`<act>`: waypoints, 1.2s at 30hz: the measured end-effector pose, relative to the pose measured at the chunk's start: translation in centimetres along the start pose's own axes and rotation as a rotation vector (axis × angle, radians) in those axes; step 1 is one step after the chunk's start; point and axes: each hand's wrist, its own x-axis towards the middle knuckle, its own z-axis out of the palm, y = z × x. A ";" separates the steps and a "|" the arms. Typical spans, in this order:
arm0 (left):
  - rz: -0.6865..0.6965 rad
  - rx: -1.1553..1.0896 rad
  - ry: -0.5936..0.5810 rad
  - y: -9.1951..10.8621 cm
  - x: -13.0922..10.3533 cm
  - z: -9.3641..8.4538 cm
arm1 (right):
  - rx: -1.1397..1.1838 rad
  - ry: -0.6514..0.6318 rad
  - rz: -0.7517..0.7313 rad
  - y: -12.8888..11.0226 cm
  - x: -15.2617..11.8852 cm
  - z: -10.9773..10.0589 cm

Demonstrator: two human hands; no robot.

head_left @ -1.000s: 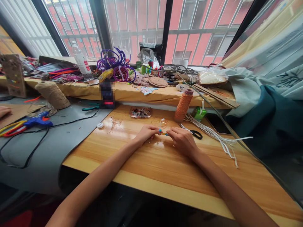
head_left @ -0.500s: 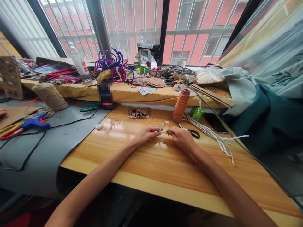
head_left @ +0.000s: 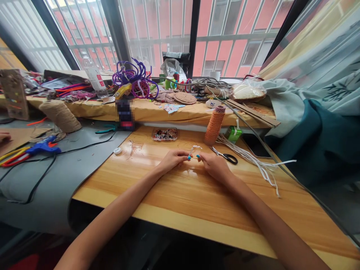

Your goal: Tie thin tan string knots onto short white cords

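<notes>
Over the wooden table point(head_left: 174, 191), my left hand point(head_left: 174, 159) pinches a small piece of work with a white strip point(head_left: 196, 147) rising from it. My right hand point(head_left: 212, 163) is closed just to its right, fingertips pinched on a thin orange cord that runs between the two hands. The details between the fingertips are too small to tell. Behind my hands are a clear tray of beads point(head_left: 164, 134) and an orange cord spool point(head_left: 215, 125). Black-handled scissors point(head_left: 230, 158) lie beside my right hand.
White cords point(head_left: 261, 168), a green carton point(head_left: 234, 134) and a dark phone point(head_left: 255, 145) lie at the right. At the left are a white cap point(head_left: 117, 150), a twine cone point(head_left: 61, 115), a blue tool point(head_left: 46, 146) and another person's hand point(head_left: 4, 136). A cluttered ledge runs behind.
My right hand has shifted and turned slightly, and its fingertips look different on the cord. The white strip has tilted lower. More of the scissors shows.
</notes>
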 end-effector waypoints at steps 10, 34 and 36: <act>0.003 0.065 0.041 -0.1 0.2 -0.7 | 0.125 0.426 0.105 0.5 0.1 -2.0; 0.050 0.016 -0.007 0.1 0.0 -0.4 | 0.556 0.000 -0.019 -1.0 0.0 -0.1; 0.038 -0.008 -0.015 0.0 0.1 -0.4 | 0.599 -0.026 -0.014 -1.1 0.1 -0.1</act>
